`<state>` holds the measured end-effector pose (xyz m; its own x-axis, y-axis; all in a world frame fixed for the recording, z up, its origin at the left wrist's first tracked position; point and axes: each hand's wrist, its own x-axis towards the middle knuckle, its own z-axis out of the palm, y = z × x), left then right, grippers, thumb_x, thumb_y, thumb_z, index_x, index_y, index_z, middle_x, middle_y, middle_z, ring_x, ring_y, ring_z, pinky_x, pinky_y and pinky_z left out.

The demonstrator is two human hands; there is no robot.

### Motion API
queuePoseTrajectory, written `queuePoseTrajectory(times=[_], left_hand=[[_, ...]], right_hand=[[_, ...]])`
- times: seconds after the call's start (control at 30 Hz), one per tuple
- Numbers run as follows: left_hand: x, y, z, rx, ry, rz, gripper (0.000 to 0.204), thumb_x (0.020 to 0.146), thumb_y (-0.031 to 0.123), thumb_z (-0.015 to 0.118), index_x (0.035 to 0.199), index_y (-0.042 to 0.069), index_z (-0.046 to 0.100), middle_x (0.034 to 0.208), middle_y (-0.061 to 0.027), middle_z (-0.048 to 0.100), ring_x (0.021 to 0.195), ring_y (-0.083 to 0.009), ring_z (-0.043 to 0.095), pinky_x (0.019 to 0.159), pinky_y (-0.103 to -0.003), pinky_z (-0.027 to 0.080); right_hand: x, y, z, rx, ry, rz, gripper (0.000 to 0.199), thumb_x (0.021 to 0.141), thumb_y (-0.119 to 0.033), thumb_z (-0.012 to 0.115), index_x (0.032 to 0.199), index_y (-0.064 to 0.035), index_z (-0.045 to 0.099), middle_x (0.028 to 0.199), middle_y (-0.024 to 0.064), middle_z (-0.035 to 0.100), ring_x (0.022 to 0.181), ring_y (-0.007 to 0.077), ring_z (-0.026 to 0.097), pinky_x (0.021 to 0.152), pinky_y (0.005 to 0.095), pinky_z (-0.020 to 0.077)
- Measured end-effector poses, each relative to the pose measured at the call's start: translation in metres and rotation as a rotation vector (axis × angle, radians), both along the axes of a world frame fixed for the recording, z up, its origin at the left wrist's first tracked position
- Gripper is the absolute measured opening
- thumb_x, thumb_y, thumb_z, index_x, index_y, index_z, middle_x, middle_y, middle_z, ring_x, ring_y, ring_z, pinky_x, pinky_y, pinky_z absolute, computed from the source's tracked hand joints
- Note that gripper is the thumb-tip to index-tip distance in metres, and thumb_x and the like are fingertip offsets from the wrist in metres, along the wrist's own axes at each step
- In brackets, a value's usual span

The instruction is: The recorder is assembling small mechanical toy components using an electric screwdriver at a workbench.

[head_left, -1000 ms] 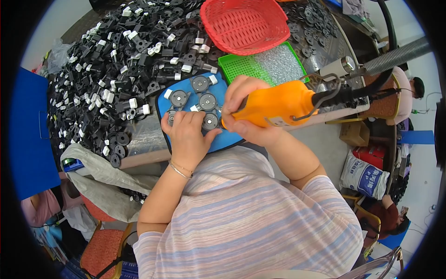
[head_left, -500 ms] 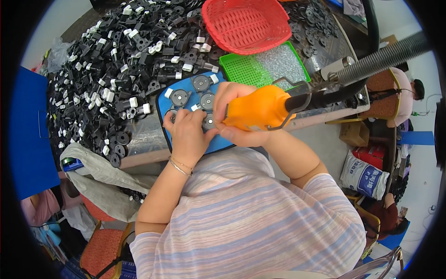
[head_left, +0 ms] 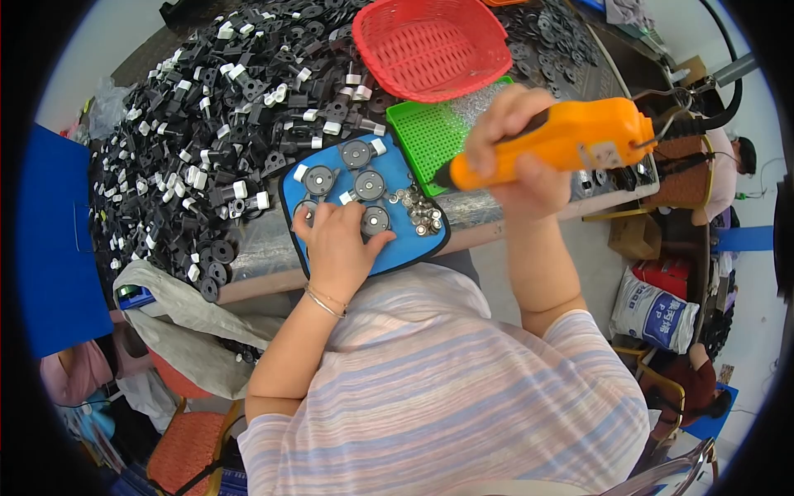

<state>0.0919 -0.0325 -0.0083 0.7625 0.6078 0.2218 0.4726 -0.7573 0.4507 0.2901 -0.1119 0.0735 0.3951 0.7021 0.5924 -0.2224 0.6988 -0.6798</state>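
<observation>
My right hand (head_left: 521,153) is closed around an orange electric screwdriver (head_left: 600,136), its black tip pointing left above the edge of the green perforated tray (head_left: 430,140). On the blue mat (head_left: 413,255) lie several black round wheel-like parts with white tabs. My left hand (head_left: 335,248) rests there, thumb and forefinger on either side of one black wheel part (head_left: 376,219); its other fingers lie near another wheel part (head_left: 318,179). Small shiny metal pieces (head_left: 423,219) are gathered on the mat's right side.
A large heap of black and white plastic parts (head_left: 223,124) covers the table's left. Behind the tray stands a red basket (head_left: 430,50); small clear or silvery bits fill the tray's far side. Black discs (head_left: 550,37) lie beyond. A cable trails from the screwdriver to the upper right.
My right hand has lifted the screwdriver off the wheel part and moved it up and right, over the tray's edge. The metal pieces are uncovered. My left hand has stayed nearly still.
</observation>
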Motion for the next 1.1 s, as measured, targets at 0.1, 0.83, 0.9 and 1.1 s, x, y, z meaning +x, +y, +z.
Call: queuePoseTrajectory(times=[0.1, 0.83, 0.9, 1.1], left_hand=[[0.004, -0.004, 0.002, 0.015, 0.019, -0.018, 0.042, 0.061, 0.036, 0.078, 0.085, 0.008, 0.060, 0.073, -0.0044, 0.060, 0.085, -0.0223, 0.052, 0.093, -0.049, 0.025], [0.008, 0.001, 0.025, -0.115, 0.090, -0.402, 0.036, 0.070, 0.005, 0.062, 0.106, 0.008, 0.060, 0.111, -0.0094, 0.058, 0.101, -0.0258, 0.051, 0.091, -0.040, 0.033], [0.006, -0.004, 0.020, -0.066, 0.070, -0.248, 0.045, 0.066, 0.024, 0.074, 0.104, 0.006, 0.059, 0.104, -0.0089, 0.058, 0.096, -0.0255, 0.051, 0.090, -0.040, 0.031], [0.010, -0.010, 0.009, 0.087, 0.114, -0.165, 0.051, 0.062, 0.036, 0.077, 0.099, 0.005, 0.059, 0.090, -0.0064, 0.059, 0.089, -0.0239, 0.052, 0.088, -0.041, 0.030]], right_hand=[[0.025, -0.017, -0.012, -0.065, 0.033, -0.189, 0.035, 0.069, 0.001, 0.067, 0.099, 0.0012, 0.050, 0.089, 0.0119, 0.053, 0.069, 0.0183, 0.057, 0.063, 0.0277, 0.0468], [0.053, -0.036, -0.058, -0.171, -0.006, -0.580, 0.029, 0.079, -0.005, 0.058, 0.105, 0.0026, 0.047, 0.092, 0.0146, 0.053, 0.065, 0.0202, 0.057, 0.059, 0.0297, 0.0471], [0.054, -0.036, -0.060, -0.155, -0.002, -0.575, 0.028, 0.080, -0.006, 0.058, 0.105, 0.0029, 0.047, 0.092, 0.0147, 0.053, 0.065, 0.0198, 0.057, 0.059, 0.0288, 0.0470], [0.054, -0.036, -0.057, -0.164, -0.041, -0.584, 0.027, 0.081, -0.006, 0.059, 0.103, 0.0030, 0.048, 0.092, 0.0144, 0.053, 0.064, 0.0192, 0.057, 0.058, 0.0279, 0.0470]])
